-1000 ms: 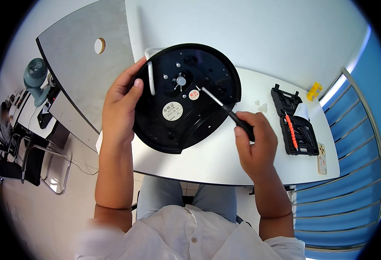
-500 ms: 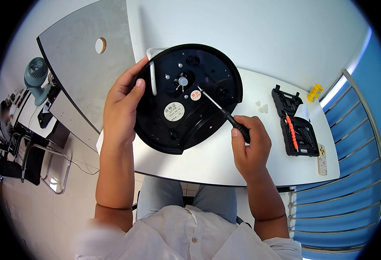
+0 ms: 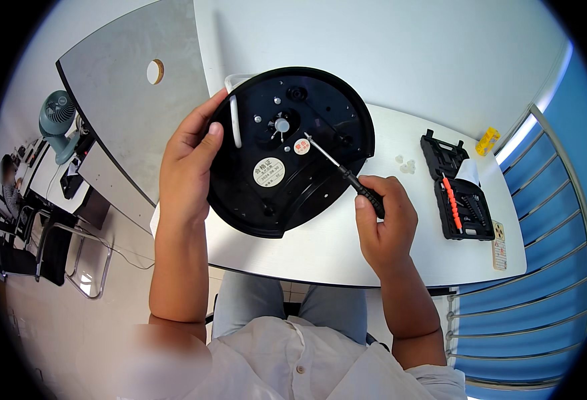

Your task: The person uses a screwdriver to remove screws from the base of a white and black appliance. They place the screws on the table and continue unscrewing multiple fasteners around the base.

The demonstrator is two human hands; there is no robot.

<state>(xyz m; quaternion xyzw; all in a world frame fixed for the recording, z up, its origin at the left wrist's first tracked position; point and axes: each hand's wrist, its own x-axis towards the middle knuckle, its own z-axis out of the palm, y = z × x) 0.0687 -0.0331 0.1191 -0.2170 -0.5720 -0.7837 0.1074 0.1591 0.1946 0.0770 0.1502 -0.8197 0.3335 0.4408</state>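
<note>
My left hand (image 3: 193,153) grips the left edge of a round black base (image 3: 307,193), thumb on its face and fingers behind. The base is held up and tilted over the table, its underside facing me. A grey knob (image 3: 281,125), several screws and two round stickers show on it, with a white bar (image 3: 235,121) near my left thumb. My right hand (image 3: 388,223) is closed round the black handle of a screwdriver (image 3: 347,175). The screwdriver's tip lies by the small red-and-white sticker (image 3: 301,147); whether it touches the base I cannot tell.
On the white table (image 3: 393,260) at right lie an open black tool case (image 3: 457,187) with an orange flexible shaft (image 3: 451,203), small clear pieces (image 3: 405,165), a yellow block (image 3: 487,141) and a beige remote-like object (image 3: 499,245). A metal railing (image 3: 583,227) borders the right; a grey partition (image 3: 133,80) stands left.
The view has shifted very slightly. Both hands, the base and the screwdriver keep almost the same position.
</note>
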